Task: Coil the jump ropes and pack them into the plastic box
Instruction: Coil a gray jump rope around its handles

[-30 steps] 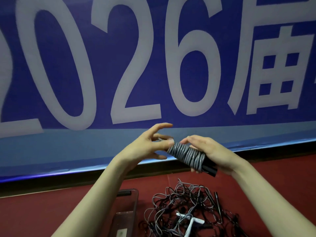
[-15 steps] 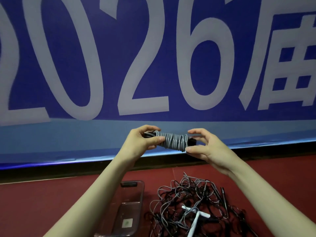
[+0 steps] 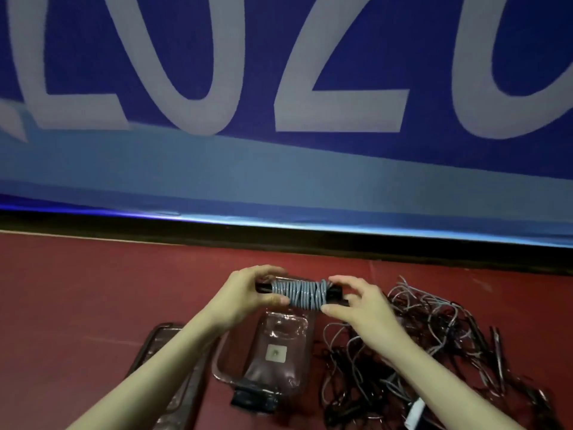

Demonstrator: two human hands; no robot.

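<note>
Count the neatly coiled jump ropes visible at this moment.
1: the coiled jump rope, held between the left hand and right hand above the plastic box. The tangled pile could hide others.

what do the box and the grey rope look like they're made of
The box looks like clear, glossy plastic: the red floor shows through its walls and they catch highlights. The coiled rope looks like smooth grey plastic or rubber-coated cord with a dull sheen, though its core cannot be told. Its handle ends look like matte black plastic.

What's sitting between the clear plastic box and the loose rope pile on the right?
In the head view, only bare red floor shows between the plastic box and the tangled rope pile; the pile's nearest loops almost reach the box's right wall.
</note>
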